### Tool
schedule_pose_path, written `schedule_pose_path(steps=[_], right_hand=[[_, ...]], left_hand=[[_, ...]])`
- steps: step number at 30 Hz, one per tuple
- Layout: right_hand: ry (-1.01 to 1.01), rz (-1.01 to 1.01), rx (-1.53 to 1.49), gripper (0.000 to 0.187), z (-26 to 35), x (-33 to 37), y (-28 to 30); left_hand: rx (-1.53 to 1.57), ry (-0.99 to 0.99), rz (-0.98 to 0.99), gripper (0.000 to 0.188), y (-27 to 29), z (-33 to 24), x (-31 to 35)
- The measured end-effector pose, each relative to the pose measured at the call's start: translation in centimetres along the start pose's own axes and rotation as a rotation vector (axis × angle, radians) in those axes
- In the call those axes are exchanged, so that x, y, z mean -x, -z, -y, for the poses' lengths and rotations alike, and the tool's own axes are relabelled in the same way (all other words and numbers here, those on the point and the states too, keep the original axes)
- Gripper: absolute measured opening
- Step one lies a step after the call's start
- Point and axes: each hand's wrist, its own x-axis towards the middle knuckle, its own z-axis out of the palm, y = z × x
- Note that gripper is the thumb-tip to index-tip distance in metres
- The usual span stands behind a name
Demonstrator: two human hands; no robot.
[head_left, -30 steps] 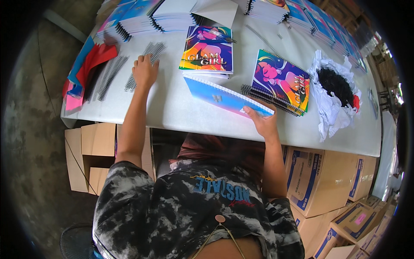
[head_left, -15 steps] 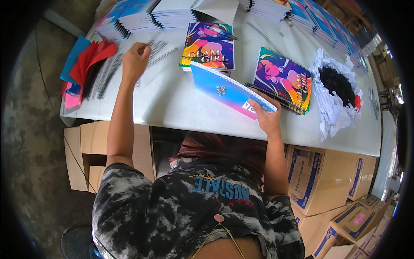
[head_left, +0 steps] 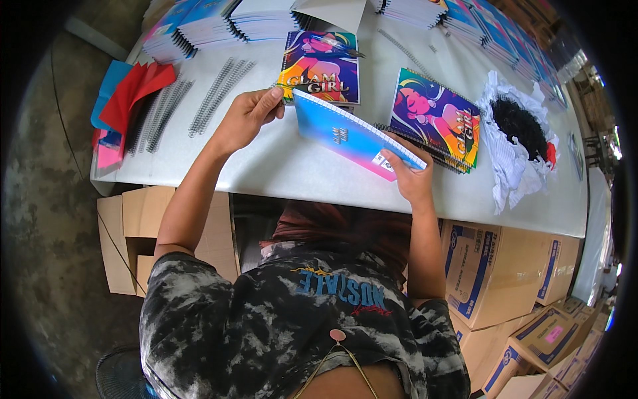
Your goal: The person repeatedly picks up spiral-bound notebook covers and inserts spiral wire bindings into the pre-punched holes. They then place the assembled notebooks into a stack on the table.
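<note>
My right hand [head_left: 412, 173] grips an unbound notebook [head_left: 352, 136] by its lower right corner; it has a blue-to-pink cover and a row of punched holes along its upper edge. Close to the notebook's upper left corner, my left hand [head_left: 249, 118] is closed in a pinch. A wire spiral coil appears to be between thumb and fingers, though most of it is hidden. Behind the notebook lies a colourful notebook stack [head_left: 322, 66] with a dark-handled tool on top. To the right are spiral-bound notebooks [head_left: 435, 113] with the same illustrated cover.
Loose spiral coils [head_left: 219, 96] and red and blue sheets [head_left: 136, 96] lie at the left of the white table [head_left: 266, 173]. Stacks of bound notebooks [head_left: 206, 23] line the far edge. On the right, crumpled paper [head_left: 502, 166] holds black scraps [head_left: 522, 130]. Cardboard boxes [head_left: 498, 279] stand below.
My left hand has moved right from the loose coils to the notebook's corner, and fewer coils lie where it was. My right hand and the notebook have barely moved.
</note>
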Motion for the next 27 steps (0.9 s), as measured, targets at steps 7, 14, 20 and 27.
schedule_pose_path(steps=[7,14,20,27], right_hand=[[0.175,0.099,0.049,0.025,-0.3,-0.5,0.1],[0.174,0.091,0.1,0.026,0.0,-0.4,0.2],[0.089,0.035,0.095,0.026,-0.2,0.1,0.0],[0.149,0.017,0.069,0.025,-0.2,0.4,-0.5]], left_hand=[[0.348,0.341,0.169,0.048,1.0,-1.0,-1.1],[0.013,-0.208,0.095,0.021,2.2,-2.1,-1.5],[-0.73,-0.439,0.091,0.026,1.7,-4.7,-0.7],[-1.041,-0.7,-0.224,0.02,0.3,-5.7,0.0]])
